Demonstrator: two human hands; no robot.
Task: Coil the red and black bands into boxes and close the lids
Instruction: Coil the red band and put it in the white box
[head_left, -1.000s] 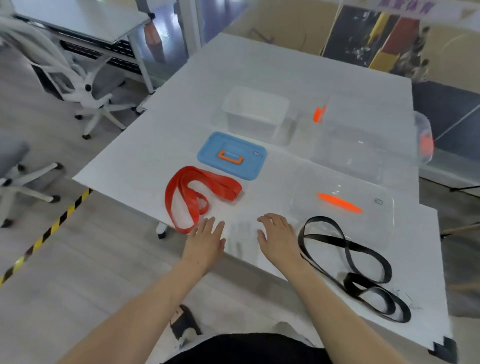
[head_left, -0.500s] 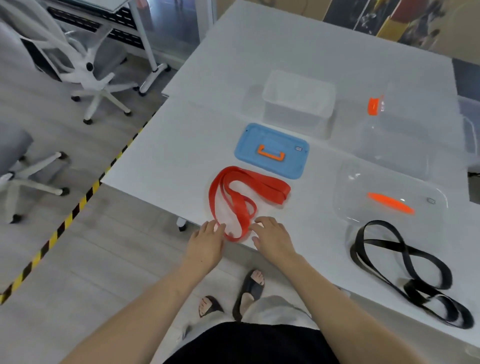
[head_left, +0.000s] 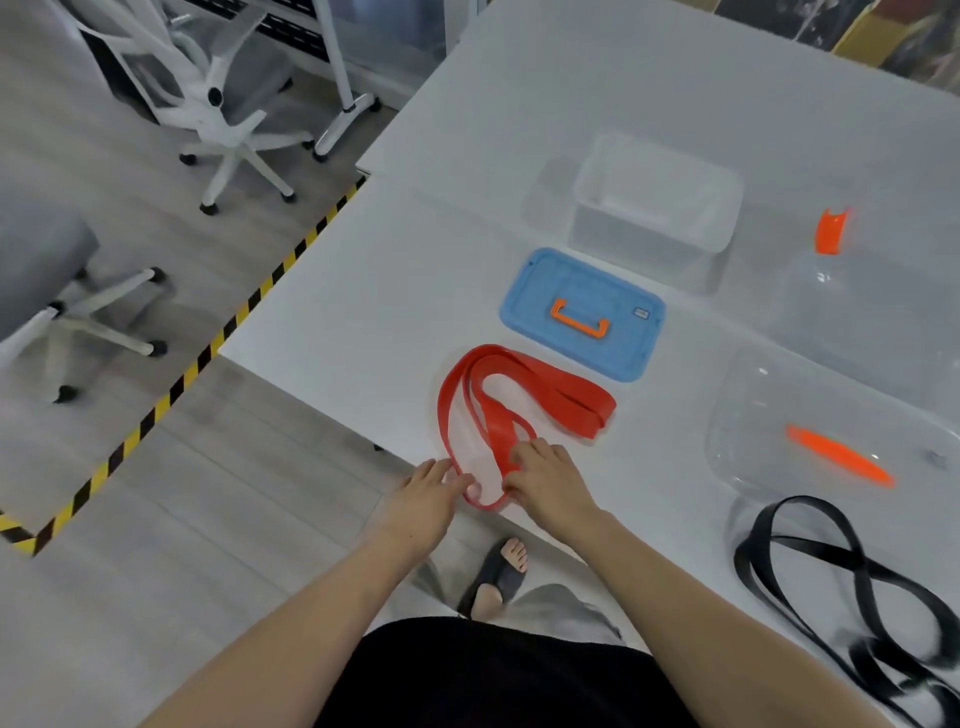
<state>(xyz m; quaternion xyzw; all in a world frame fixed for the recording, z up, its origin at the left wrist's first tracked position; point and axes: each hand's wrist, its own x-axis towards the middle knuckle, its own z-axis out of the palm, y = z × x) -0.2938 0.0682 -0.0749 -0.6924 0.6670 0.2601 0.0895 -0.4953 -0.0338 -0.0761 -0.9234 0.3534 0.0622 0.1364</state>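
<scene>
Red band (head_left: 498, 410): our left hand (head_left: 423, 501) and right hand (head_left: 550, 480) pinch its near loop.
Black band (head_left: 831, 587): we see it cut off at the frame edge.

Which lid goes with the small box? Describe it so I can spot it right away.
On the white table, find the small clear box near the far side. Just in front of it, between the box and the red band, lies the blue lid. It is the only opaque blue piece, with an orange handle; the other lid is clear.
</scene>
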